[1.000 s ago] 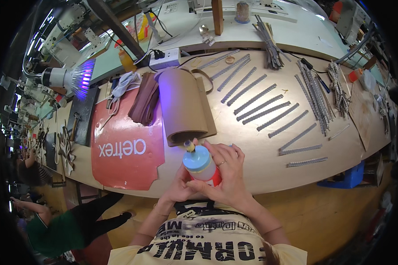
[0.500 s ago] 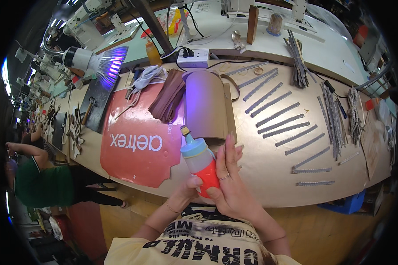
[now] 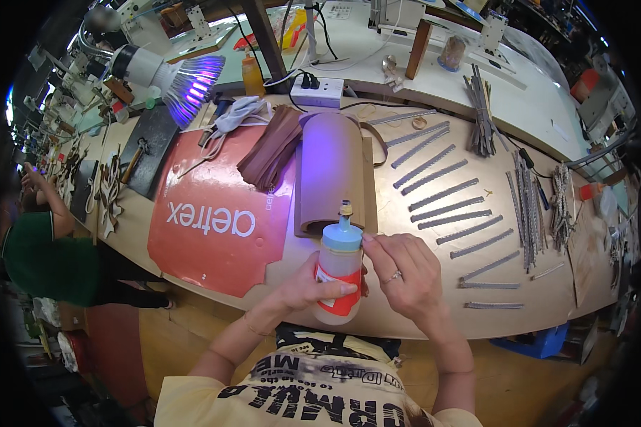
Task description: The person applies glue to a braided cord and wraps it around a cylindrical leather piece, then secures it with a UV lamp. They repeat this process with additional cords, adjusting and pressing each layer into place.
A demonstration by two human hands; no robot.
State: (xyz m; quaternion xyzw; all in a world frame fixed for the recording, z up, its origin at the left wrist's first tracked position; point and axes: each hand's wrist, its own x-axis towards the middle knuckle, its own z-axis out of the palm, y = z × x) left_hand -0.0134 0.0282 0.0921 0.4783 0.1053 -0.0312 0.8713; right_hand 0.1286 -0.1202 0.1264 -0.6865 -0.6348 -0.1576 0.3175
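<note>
Above the near edge of the bench point(image 3: 548, 313), the left hand point(image 3: 308, 285) wraps a squeeze bottle point(image 3: 338, 274) upright; the right hand point(image 3: 406, 274) pinches its blue cap point(image 3: 342, 238). Squeezing too hard could spill onto the brown roll point(image 3: 332, 171) behind.

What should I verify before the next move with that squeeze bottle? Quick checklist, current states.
1. Left hand wrapped around the bottle: ok.
2. Right hand fingertips at the blue cap: ok.
3. Bottle upright, nozzle on top: ok.
4. Nozzle open or sealed: cannot tell.
5. Brown roll on the bench just behind the bottle, lit violet by the lamp: ok.
6. Bottle fill level: cannot tell.
</note>
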